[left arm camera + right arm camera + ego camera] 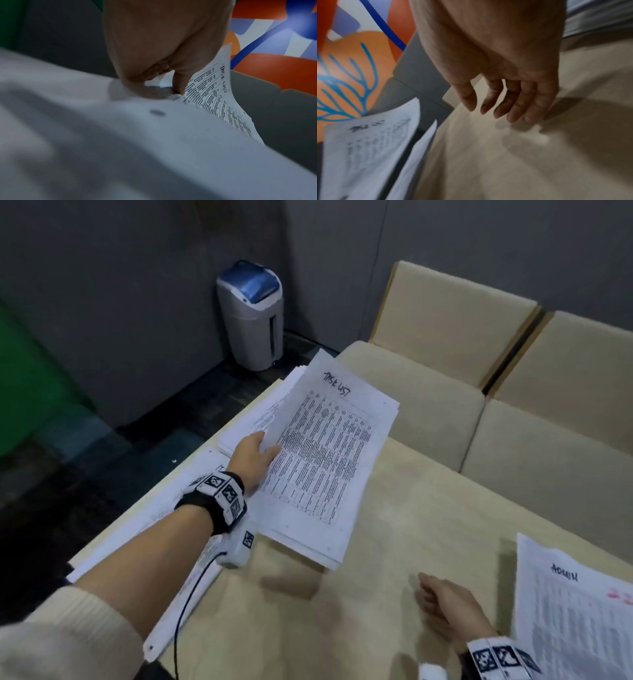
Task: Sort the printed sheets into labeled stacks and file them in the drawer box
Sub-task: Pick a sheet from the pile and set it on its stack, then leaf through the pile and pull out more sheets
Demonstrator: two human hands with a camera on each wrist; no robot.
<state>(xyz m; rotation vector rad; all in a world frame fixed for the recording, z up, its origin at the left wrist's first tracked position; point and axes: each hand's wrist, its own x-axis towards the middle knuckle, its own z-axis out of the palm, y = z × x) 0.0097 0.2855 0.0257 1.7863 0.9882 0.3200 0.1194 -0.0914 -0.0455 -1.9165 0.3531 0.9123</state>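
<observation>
Left hand (254, 454) pinching the "TASK LIST" stack (322, 453) by one long side, thumb on top, fingers (179, 83) under; stack lifted and sagging above the desk (394, 542) near its far left edge. Right hand (445, 604) low over the desk, fingers loosely spread, holding nothing. Second labeled stack (575, 604) at the right edge. Likely trouble: one-sided pinch, so lower sheets sliding out, fanning, or dropping onto loose sheets (178, 501) at the left edge and mixing. No drawer box in view.
</observation>
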